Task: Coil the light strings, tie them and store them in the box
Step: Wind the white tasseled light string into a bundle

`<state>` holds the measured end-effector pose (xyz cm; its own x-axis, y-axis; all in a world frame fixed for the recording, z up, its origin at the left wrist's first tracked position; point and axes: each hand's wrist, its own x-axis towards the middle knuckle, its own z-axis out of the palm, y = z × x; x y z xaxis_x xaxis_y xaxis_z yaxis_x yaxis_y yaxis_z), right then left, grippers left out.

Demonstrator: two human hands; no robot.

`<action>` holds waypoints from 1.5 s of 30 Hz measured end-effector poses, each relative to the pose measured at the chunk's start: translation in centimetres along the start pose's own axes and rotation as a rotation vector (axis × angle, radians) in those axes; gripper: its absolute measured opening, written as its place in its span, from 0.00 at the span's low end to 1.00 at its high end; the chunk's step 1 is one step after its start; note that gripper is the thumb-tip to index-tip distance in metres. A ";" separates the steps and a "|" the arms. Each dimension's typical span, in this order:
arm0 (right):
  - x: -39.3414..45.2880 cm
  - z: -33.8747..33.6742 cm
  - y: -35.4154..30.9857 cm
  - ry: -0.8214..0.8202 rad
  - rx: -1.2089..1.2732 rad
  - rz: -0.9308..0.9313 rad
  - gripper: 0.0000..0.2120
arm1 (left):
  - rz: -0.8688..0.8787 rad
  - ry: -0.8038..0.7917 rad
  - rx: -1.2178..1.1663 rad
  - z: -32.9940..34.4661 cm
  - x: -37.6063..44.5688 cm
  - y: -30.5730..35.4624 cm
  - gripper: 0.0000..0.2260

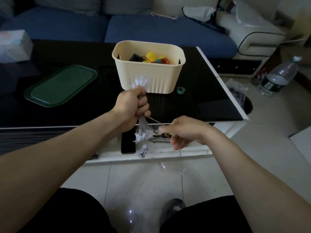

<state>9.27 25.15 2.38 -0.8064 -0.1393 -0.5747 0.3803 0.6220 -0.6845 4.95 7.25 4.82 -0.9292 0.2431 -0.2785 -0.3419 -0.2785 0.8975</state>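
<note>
White light-string bundle (142, 130) at frame centre, fisted in left hand (133, 106), bulbs fanning above and below grip; right hand (181, 132) pinches loose strand beside it; cream box (151, 79) behind on bench (202, 101).

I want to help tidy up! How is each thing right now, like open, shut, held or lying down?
Light string: bundled, gripped by the left hand.
Loose wire end: pinched by the right hand.
Box: open, upright, colourful lights inside.
Green lid: off, flat on the table.
Tape roll: lying beside the box.
Water bottle: on the floor, leaning.
</note>
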 end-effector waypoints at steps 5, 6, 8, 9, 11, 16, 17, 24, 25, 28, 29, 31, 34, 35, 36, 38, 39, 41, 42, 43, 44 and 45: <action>-1.5 -2.2 0.9 -0.180 -0.100 0.003 0.12 | -0.025 0.052 -0.012 0.1 -0.1 0.2 0.14; -1.8 -2.5 1.1 -0.194 -0.120 0.008 0.09 | -0.027 0.064 -0.010 0.1 -0.1 0.2 0.14; -2.1 -2.8 1.4 -0.187 -0.181 0.036 0.07 | -0.017 0.088 -0.021 0.1 -0.2 0.3 0.14; -2.2 -3.0 1.6 -0.173 -0.198 0.068 0.07 | -0.011 0.098 -0.031 0.1 -0.2 0.4 0.14; -2.3 -3.5 1.9 -0.185 -0.168 0.163 0.08 | -0.002 0.122 -0.041 0.0 -0.2 0.4 0.14; -2.4 -3.9 2.1 -0.091 -0.099 0.271 0.17 | -0.006 0.159 -0.002 -0.3 -0.1 0.1 0.14; -2.3 -3.9 2.0 -0.032 -0.118 0.280 0.20 | -0.009 0.158 0.012 -0.3 -0.1 0.0 0.14; -1.4 -3.9 1.4 0.490 -0.103 0.135 0.16 | -0.023 0.104 0.143 -0.2 0.1 -0.9 0.15; -1.3 -3.9 1.3 0.537 0.003 0.062 0.11 | -0.018 0.101 0.159 -0.4 0.1 -0.9 0.15; -1.3 -3.8 0.8 0.526 0.293 -0.083 0.04 | -0.005 0.108 0.199 -0.7 0.2 -1.0 0.15; -1.2 -3.8 0.8 0.508 0.318 -0.123 0.05 | -0.004 0.111 0.204 -0.7 0.2 -1.0 0.15; -1.1 -3.5 0.9 0.491 0.269 -0.201 0.04 | -0.009 0.117 0.207 -0.7 0.1 -1.0 0.14; -1.0 -2.9 1.2 0.457 0.195 -0.285 0.02 | -0.024 0.112 0.195 -0.4 0.0 -1.0 0.12; -0.9 -2.8 1.3 0.441 0.170 -0.297 0.03 | -0.027 0.104 0.191 -0.3 0.0 -1.0 0.11; -0.8 -2.7 1.4 0.422 0.158 -0.306 0.04 | -0.026 0.098 0.194 -0.2 0.1 -1.0 0.11; -0.9 -2.5 1.2 0.392 0.151 -0.329 0.06 | -0.015 0.092 0.193 -0.1 0.2 -1.2 0.10; -0.9 -2.4 1.0 0.381 0.143 -0.344 0.07 | -0.010 0.090 0.182 0.1 0.2 -1.3 0.09; -1.1 -2.0 0.6 0.351 0.117 -0.378 0.07 | -0.001 0.089 0.149 0.3 0.3 -1.5 0.10; -1.3 -1.8 0.4 0.333 0.104 -0.396 0.06 | 0.003 0.088 0.129 0.4 0.3 -1.5 0.10; -1.4 -1.6 0.2 0.313 0.095 -0.413 0.04 | 0.007 0.085 0.108 0.5 0.3 -1.6 0.10; -1.5 -1.4 0.0 0.290 0.092 -0.430 0.03 | 0.008 0.082 0.088 0.6 0.3 -1.6 0.10; -1.5 -1.2 -0.1 0.267 0.100 -0.444 0.02 | 0.003 0.081 0.070 0.8 0.3 -1.7 0.10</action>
<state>9.93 26.21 3.83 -0.9820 -0.1636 -0.0943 0.0065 0.4696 -0.8828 5.37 8.53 3.45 -0.9395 0.1656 -0.2999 -0.3310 -0.2131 0.9193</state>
